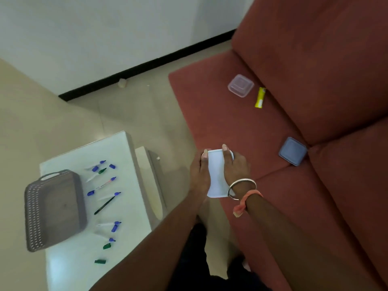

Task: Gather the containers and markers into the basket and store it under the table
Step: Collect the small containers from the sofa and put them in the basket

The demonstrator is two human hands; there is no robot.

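White container (217,173), grey perforated basket (54,208) on the white worktop (126,148), blue and green markers (105,198), rust-red sofa (315,59).

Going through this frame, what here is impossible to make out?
Head view:
White container: sides covered by left hand and right hand; contents unseen.
Under the table: hidden by its top.
Markers: white barrels blur into the tabletop; loose caps versus whole markers unclear.
Pale object by the baseboard: too small.
Yellow packet: print unreadable.
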